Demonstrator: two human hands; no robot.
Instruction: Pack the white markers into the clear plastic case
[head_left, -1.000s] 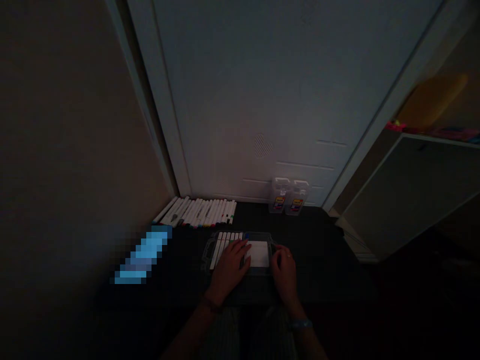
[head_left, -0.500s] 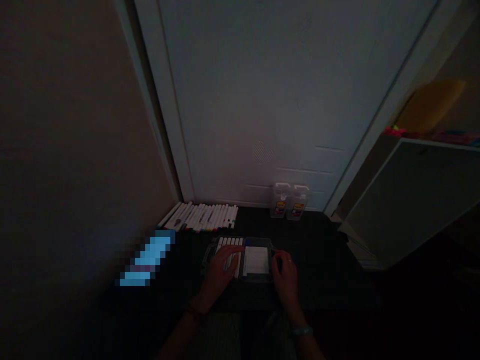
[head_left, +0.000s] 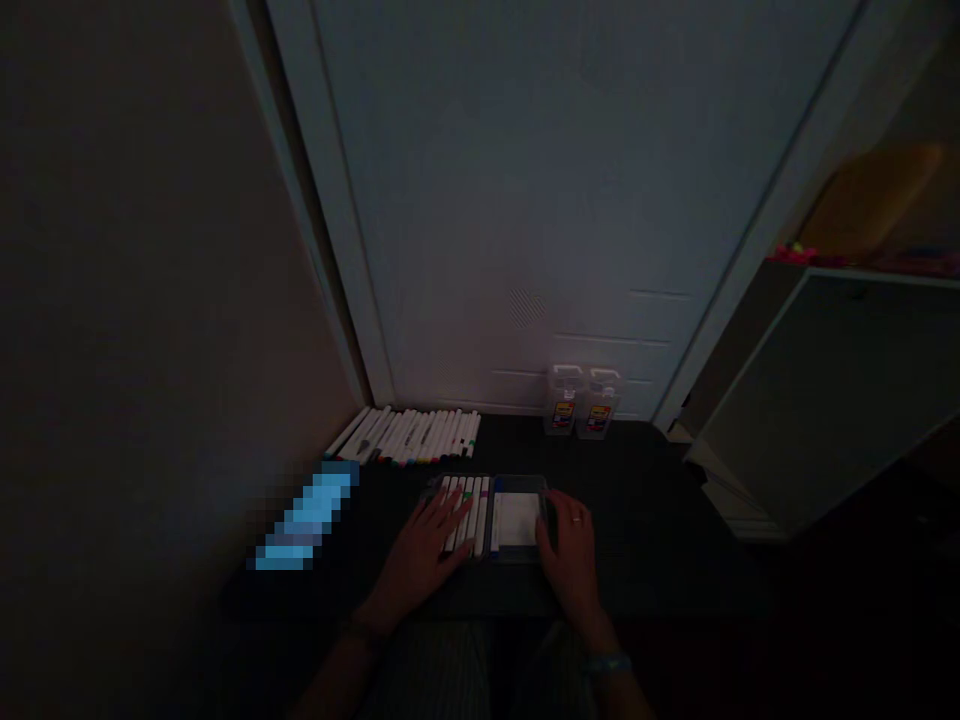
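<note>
An opened clear plastic case lies on the dark table in front of me. White markers fill its left half in a row, lying side by side. In the right half is a white card or insert, with a strip of blue along its left side. My left hand lies over the markers with its fingers spread, covering part of them and the case's left edge. My right hand has its thumb and fingers around the right edge of the case, and the fingertips are partly hidden in the dimness.
A row of loose white markers with coloured ends lies at the back left. Two clear empty-looking cases with labels, a left one and a right one, stand against the white door. A pixelated bright blue patch is at the left.
My left hand has spread its fingers flatter over the markers, where it was curled before. My right thumb has moved onto the case's right edge. The view has shifted slightly.
</note>
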